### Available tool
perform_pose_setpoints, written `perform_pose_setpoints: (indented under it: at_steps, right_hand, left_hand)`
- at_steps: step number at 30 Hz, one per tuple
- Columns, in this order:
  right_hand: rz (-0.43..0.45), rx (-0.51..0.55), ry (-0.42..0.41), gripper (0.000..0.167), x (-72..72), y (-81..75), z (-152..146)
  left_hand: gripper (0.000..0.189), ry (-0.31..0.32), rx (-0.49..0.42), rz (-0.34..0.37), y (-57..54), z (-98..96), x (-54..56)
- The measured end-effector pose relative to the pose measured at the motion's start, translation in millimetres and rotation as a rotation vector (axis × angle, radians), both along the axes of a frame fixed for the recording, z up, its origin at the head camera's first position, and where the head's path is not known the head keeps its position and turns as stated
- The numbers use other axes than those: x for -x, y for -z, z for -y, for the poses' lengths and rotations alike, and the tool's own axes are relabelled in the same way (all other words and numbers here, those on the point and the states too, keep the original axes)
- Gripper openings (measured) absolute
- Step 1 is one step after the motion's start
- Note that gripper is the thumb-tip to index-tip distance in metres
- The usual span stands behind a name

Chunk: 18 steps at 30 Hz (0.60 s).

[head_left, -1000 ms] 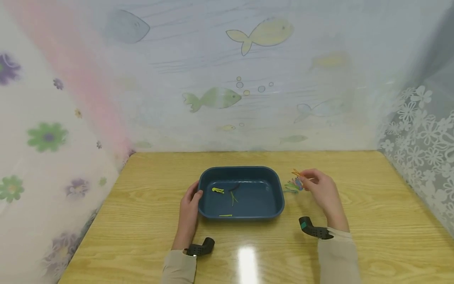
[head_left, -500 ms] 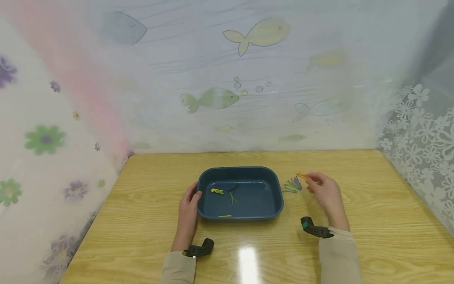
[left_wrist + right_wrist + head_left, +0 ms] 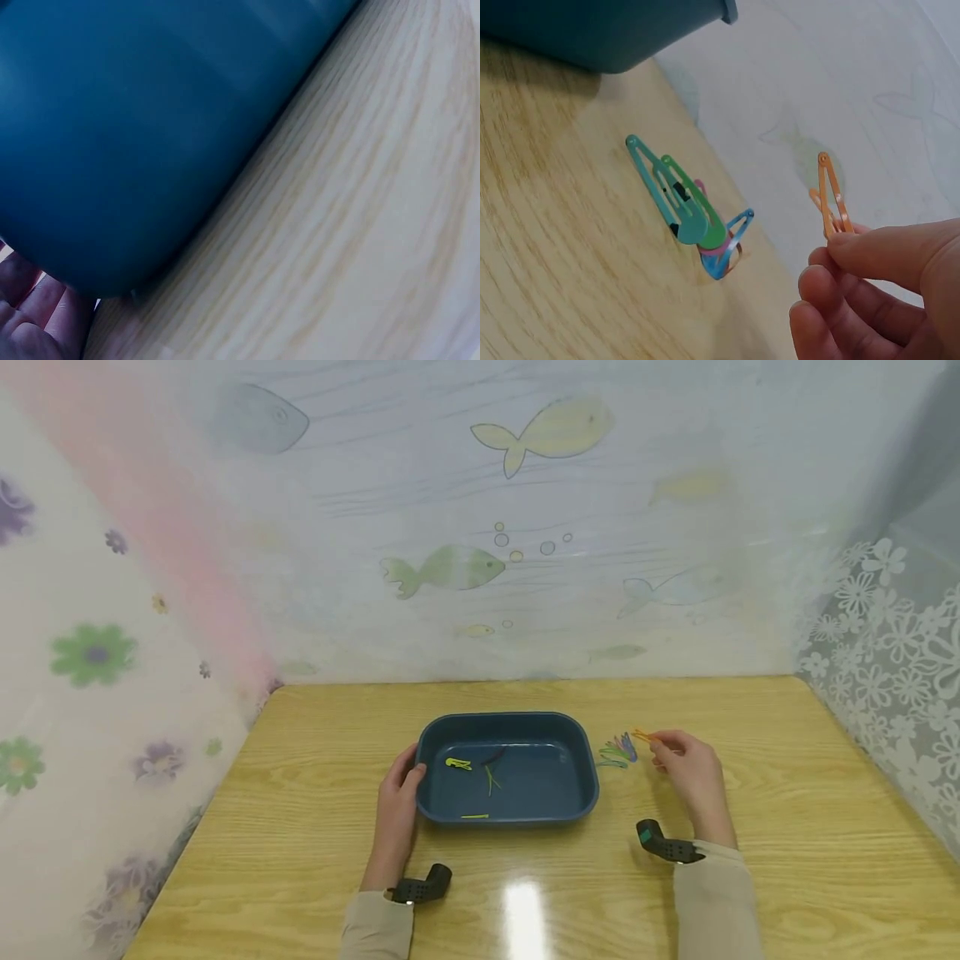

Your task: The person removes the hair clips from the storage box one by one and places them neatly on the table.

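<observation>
A dark blue plastic basin (image 3: pixel 510 712) stands on the table, and my left hand (image 3: pixel 398 797) grips its left wall, thumb at the rim. In the left wrist view the fingers (image 3: pixel 56 304) lie against the basin's outer side (image 3: pixel 142 142). To the right of the basin, my right hand (image 3: pixel 690 774) pinches an orange snap hair clip (image 3: pixel 832 196) between thumb and fingertips; another orange piece shows behind it. Below it on the table lies a fanned pile of hair clips (image 3: pixel 686 210) in teal, green, pink and blue.
Inside the basin are a yellow clip group (image 3: pixel 458 764), a dark clip (image 3: pixel 494 756), a green clip (image 3: pixel 491 780) and a thin yellow piece (image 3: pixel 475 817). A patterned sheet (image 3: pixel 450 635) rises behind the wooden table (image 3: pixel 300 827).
My right hand has drawn slightly right and down, carrying the orange hair clip away from the pile. The left hand keeps its grip on the basin.
</observation>
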State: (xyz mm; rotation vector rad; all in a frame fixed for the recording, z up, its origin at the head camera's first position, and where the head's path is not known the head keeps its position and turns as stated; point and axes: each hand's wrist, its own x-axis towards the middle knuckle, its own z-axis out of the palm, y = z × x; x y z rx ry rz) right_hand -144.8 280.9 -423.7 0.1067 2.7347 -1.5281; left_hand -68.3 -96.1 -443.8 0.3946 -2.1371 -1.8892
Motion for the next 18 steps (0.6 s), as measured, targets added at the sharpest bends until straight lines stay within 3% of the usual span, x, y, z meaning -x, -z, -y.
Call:
perform_pose_setpoints:
  at_steps: [18]
  right_hand:
    - [0.055, 0.036, 0.086, 0.032, 3.9, 14.9, -4]
  left_hand:
    - [0.034, 0.009, -0.006, -0.004, -0.1, -0.4, -0.4]
